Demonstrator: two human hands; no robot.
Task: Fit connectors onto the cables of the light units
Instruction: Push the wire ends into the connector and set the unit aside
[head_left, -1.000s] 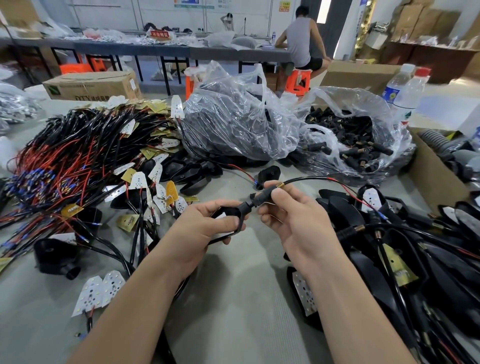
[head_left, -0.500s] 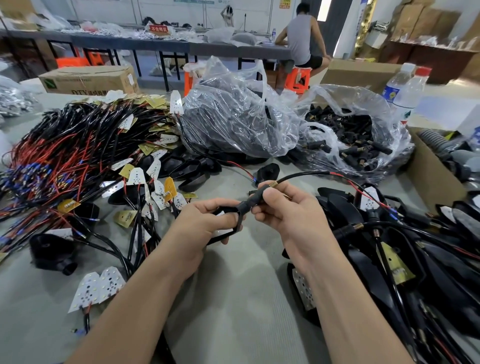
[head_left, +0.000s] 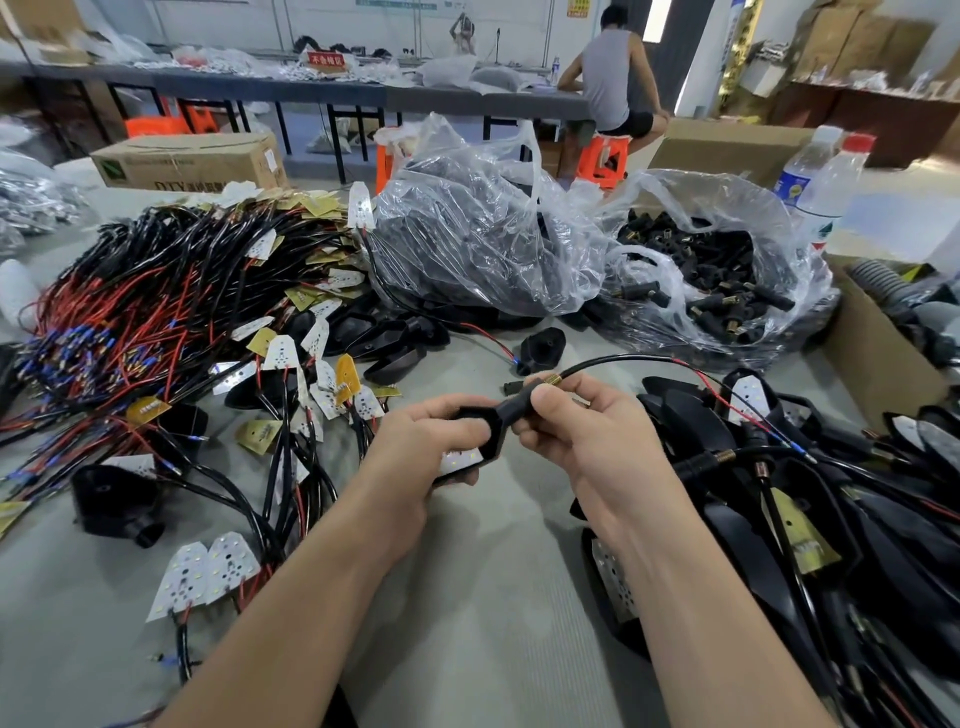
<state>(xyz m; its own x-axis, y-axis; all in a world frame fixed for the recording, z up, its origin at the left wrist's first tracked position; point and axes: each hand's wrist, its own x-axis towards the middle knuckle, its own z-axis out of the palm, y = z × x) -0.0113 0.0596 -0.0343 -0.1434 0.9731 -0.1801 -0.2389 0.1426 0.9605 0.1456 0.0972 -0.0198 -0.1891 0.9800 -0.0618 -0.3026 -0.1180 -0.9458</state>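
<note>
Since the earlier frame the two grips have drawn slightly closer together, and more of the light unit's black rim shows past the left thumb.

The left grip (head_left: 431, 447) is curled round the light unit (head_left: 461, 459), thumb on top and fingers beneath, with the white LED board facing up. The right grip (head_left: 582, 431) pinches the black connector (head_left: 517, 409) between thumb and fingers. The connector's near end touches the unit's rim and its brass end pokes out above the thumb. From there the cable (head_left: 623, 358) arcs right, ending in red and black wires over the pile of units (head_left: 779, 467). Both hands hover above the grey surface (head_left: 467, 597).

To the left lies a heap of wires (head_left: 130, 322) with LED boards. Beyond the hands sit two clear bags, one (head_left: 467, 234) full of dark parts, the other (head_left: 717, 280) holding loose connectors. A carton (head_left: 192, 163) at the back left reads "DTY". Two bottles (head_left: 815, 176) stand at the right; their labels are too small to read. On the far bench a red sign (head_left: 326, 58) reads "不合格区", and a person (head_left: 608, 88) sits there, back turned.
</note>
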